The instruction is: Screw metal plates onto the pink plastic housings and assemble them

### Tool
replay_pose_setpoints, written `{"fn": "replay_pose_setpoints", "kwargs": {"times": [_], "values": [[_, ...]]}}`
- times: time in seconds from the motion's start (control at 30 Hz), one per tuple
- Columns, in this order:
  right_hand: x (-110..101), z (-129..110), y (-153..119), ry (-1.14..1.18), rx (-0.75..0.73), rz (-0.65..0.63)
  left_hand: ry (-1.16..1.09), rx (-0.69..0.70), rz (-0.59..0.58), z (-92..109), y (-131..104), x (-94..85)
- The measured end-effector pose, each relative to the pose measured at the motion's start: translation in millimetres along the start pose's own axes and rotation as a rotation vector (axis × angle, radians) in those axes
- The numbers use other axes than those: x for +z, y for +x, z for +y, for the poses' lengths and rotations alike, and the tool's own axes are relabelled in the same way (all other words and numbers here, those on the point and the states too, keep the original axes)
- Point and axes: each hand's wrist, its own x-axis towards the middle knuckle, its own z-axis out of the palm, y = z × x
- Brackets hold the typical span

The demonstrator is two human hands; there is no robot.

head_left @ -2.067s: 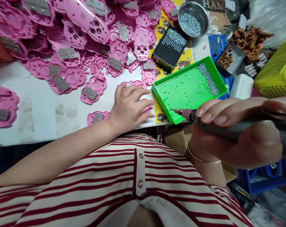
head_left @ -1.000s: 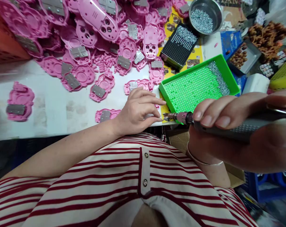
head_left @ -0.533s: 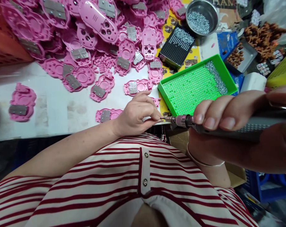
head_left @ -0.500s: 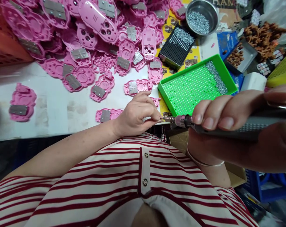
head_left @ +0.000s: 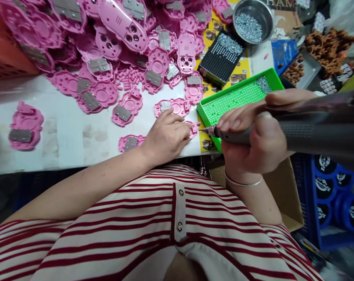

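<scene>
White sheeting covers the worktop [head_left: 103,136] beneath the left hand [head_left: 168,138], with a heap of pink shells [head_left: 118,27] beyond it, farther from the body. From the head view, the step in hand looks like bringing a power screwdriver [head_left: 326,125] to one pink shell [head_left: 194,128], which lies partly covered by the left hand's fingers. Only its right end shows; the screwdriver tip [head_left: 204,130] is right beside that end, and whether they touch, or whether a screw sits on the tip, cannot be told.

Judging by this pose, the next move calls for a steady shell and a straight, carefully aimed bit, with the left fingertips kept out of its line.

The left hand is palm down, fingers loosely bent and spread over the shell; how firmly it presses is unclear. Its forearm comes in low from the left. The right hand [head_left: 253,156] is closed around the screwdriver, thumb on the near side, the tool held almost level and pointing left toward the other hand.

Just behind the tip, partly under the right hand, sits a green tray [head_left: 204,115] with small silvery screws [head_left: 263,84] at its far end. Another pink shell [head_left: 177,107] lies just beyond the left fingers.
</scene>
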Motion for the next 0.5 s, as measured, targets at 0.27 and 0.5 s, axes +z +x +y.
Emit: {"fn": "replay_pose_setpoints", "kwargs": {"times": [0.27,0.5], "values": [[19,9,3,0.129,0.033,0.084,0.026,0.015,-0.032,3,2,-0.7],[20,-13,13,0.242,0.079,0.043,-0.094,-0.002,0.104,-2,2,-7.1]]}}
